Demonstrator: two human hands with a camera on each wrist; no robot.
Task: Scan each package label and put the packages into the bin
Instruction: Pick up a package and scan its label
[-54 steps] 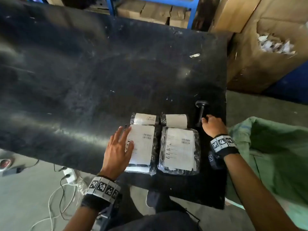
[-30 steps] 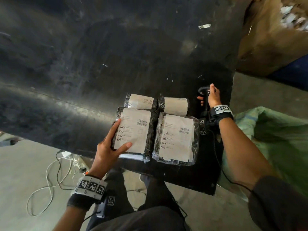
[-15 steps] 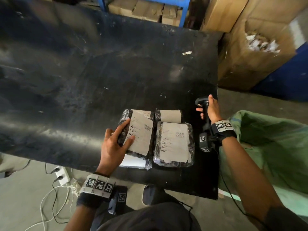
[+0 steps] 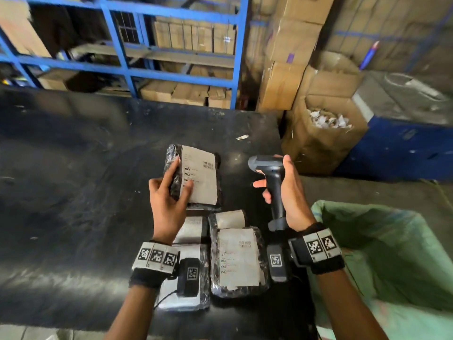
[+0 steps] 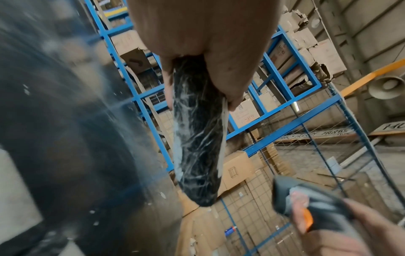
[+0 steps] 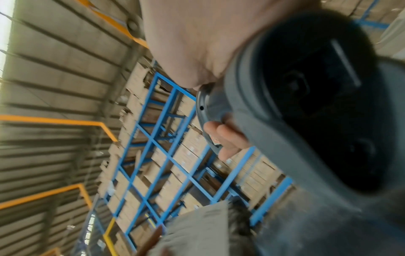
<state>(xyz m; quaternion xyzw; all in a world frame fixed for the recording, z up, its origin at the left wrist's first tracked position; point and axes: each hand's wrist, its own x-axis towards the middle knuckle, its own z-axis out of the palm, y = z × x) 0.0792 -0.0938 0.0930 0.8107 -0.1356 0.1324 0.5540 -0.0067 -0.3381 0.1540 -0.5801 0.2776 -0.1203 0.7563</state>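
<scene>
Plastic-wrapped black package (image 4: 196,176) with a pale rectangular paper label is raised above the dark, scuffed surface (image 4: 73,192), the left hand (image 4: 166,204) clamped on its lower left edge, thumb on the label. Below lie two flat labelled packages (image 4: 239,261) and two small rolls. To the right, the right hand (image 4: 289,192) wraps its grip around one grey scanner (image 4: 272,177), held upright. Green crinkled bin (image 4: 392,241) sits far right.

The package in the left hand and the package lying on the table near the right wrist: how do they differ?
The held package is lifted off the table, gripped by the left hand; the lying package rests flat, untouched. The held one is tilted; the lying one is not. Both are dark plastic with white labels.
</scene>
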